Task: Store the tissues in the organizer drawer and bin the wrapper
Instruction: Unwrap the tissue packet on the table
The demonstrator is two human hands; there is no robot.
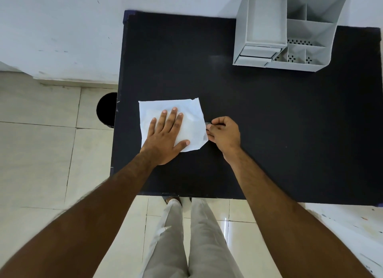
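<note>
Near the black bench's (269,122) left edge, a flat left hand (165,136) presses the crinkled white tissue pack (190,122), whose right edge the right hand (222,132) pinches.

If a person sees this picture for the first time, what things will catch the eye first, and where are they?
First, the white tissue pack lying on the black table, left of its middle, with the left hand pressed flat on it and the right hand pinching its right edge. Next, the grey desk organizer at the table's far right corner. A black bin stands on the floor beside the table's left edge.
</note>
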